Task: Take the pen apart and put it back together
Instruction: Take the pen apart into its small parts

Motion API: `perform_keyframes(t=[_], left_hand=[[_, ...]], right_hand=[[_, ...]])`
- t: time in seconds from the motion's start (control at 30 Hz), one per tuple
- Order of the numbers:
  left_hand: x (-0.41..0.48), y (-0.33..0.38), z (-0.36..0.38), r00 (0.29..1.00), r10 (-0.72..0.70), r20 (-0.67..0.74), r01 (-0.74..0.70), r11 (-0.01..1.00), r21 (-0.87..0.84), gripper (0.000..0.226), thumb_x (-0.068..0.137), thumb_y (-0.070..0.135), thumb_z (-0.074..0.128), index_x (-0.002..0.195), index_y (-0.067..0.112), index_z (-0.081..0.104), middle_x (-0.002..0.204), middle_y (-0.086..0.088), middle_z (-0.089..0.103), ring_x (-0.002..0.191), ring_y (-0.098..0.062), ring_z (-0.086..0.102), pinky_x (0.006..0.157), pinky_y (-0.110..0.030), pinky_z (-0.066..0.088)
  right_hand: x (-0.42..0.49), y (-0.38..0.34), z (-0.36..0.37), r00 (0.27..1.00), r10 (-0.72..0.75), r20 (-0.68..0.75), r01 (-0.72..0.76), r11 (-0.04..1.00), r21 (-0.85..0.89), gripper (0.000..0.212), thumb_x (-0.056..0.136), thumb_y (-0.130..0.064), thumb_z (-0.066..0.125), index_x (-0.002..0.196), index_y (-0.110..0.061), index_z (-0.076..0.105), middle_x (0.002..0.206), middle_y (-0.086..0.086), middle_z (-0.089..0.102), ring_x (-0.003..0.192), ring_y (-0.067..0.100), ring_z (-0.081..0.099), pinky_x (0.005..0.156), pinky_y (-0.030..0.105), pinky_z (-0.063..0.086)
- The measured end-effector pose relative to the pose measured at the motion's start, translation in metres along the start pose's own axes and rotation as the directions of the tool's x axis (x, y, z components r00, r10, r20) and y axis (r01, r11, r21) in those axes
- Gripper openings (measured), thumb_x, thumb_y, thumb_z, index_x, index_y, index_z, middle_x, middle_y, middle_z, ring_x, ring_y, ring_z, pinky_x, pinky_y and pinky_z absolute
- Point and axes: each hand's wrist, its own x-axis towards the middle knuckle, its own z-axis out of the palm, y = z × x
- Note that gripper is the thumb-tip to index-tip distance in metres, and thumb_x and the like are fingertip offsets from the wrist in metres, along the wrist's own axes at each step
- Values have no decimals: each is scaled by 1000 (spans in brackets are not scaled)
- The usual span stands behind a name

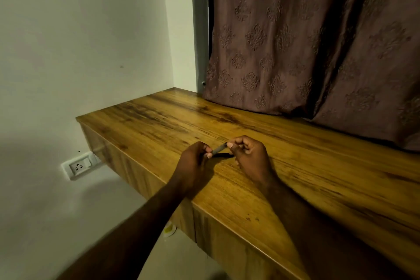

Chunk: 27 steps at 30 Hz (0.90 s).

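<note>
No text, label, brand, number or sign could be read. The slim dark grey pen (218, 148), pinched between the left hand (193, 163) and the right hand (250, 157), was too small and blurred to show any print. The white plastic wall socket (78, 166), left of the left hand, showed no legible marking.

a home room, patterned brown curtain (306, 36), wooden desk (295, 166), wall socket (78, 166)

One pen (219, 148), one table (318, 166), two hands (left hand (193, 162), right hand (252, 155)).
</note>
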Motion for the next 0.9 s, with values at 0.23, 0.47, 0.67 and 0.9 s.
perform_keyframes(t=[0.23,0.47,0.67,0.9], left_hand=[[-6,-4,0,992,19,123,-37,988,148,10,84,27,51,89,23,59,80,-2,66,67,-16,59,59,-34,48],[-2,-9,1,946,236,221,-302,889,344,32,91,35,51,94,11,71,83,-7,61,70,-20,58,58,-27,41],[-2,-8,1,956,216,201,-277,891,359,27,85,29,56,87,7,71,82,-11,62,70,-24,59,60,-30,44],[-1,-12,-2,969,192,156,-237,902,361,25,85,26,53,86,6,70,81,-11,63,70,-22,59,59,-26,40]], right_hand=[[-14,5,-10,993,82,83,-82,997,3,5,93,-8,59,89,-9,63,71,3,65,48,8,54,45,23,42],[-14,6,-12,987,116,114,-119,993,19,4,91,0,58,92,-2,62,65,6,62,44,4,53,44,20,42],[-12,5,-12,979,145,146,-145,989,-13,6,91,0,58,93,0,63,68,13,63,47,10,53,44,20,43],[-11,2,-20,984,176,34,-179,979,102,7,92,2,56,95,5,61,69,17,61,49,15,52,43,23,42]])
